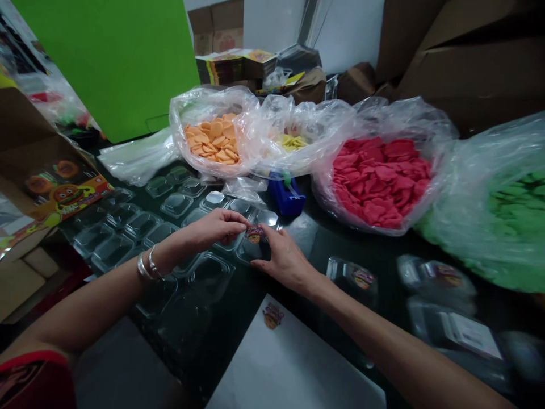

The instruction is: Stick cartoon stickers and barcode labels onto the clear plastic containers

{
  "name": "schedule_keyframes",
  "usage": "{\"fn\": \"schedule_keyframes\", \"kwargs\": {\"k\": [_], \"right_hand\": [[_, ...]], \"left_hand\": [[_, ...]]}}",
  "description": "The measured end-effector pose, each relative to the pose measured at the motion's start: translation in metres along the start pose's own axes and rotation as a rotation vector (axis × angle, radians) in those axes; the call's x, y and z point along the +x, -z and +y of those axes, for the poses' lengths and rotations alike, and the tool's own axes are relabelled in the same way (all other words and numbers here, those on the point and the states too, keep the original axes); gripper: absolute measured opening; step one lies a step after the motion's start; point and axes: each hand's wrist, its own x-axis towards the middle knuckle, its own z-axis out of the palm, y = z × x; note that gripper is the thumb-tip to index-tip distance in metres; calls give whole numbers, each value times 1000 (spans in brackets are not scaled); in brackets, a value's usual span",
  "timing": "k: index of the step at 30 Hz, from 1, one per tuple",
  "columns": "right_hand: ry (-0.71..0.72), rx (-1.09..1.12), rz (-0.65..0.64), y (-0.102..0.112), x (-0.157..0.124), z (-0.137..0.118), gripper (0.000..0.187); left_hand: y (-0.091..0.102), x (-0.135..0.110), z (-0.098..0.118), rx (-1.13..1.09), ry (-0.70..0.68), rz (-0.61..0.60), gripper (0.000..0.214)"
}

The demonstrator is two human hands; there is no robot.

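My left hand, with two bracelets on its wrist, pinches the edge of a small colorful burger sticker. The sticker sits on or right over a clear plastic box, though I cannot tell how firmly it is stuck. From the right side my right hand grips that box, its index finger at the sticker and its thumb lower down. Close to me lies a white sheet bearing another burger sticker. Several clear plastic trays spread over the dark table on the left.
A blue tape dispenser stands beyond my hands. Behind are open plastic bags of orange discs, yellow pieces, red pieces and green pieces. Stickered clear boxes lie right; a printed carton stands left.
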Motion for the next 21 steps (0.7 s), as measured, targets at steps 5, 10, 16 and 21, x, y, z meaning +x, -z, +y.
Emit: {"fn": "schedule_keyframes", "kwargs": {"k": [5, 10, 16, 21], "right_hand": [[15, -57, -73, 7, -12, -4, 58], [38, -95, -169, 17, -28, -16, 46], [55, -91, -182, 16, -39, -15, 46], [33, -85, -187, 16, -41, -15, 47]], "left_hand": [[-2, 17, 4, 15, -56, 28, 17], [-10, 49, 10, 120, -58, -97, 18], [-6, 72, -1, 235, -83, -208, 20], [-6, 73, 1, 312, -68, -211, 21]]}}
